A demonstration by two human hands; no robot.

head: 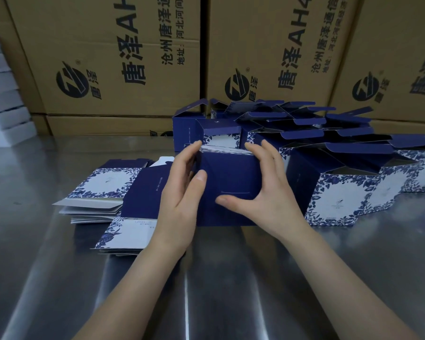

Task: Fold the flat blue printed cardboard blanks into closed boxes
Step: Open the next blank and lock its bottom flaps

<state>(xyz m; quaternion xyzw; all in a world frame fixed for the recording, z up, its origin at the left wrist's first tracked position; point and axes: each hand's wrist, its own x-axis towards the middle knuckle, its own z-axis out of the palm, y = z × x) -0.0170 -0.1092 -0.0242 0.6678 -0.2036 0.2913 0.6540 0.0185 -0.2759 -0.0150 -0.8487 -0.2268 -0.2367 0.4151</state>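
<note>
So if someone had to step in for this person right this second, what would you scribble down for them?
Left hand and right hand: both clasp the blue box standing on the steel table, thumbs on its near face.
Flat blanks: stacked to the left of the hands.
Formed boxes: crowded right and behind, most with top flaps open.
Done: many boxes erected.
Left: finish the box in hand, fold the remaining blanks, close the open tops.

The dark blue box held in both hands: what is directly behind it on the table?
Behind the dark blue box stand erected boxes with open top flaps, before brown cartons. The held box, left hand and right hand cover their lower parts.
</note>
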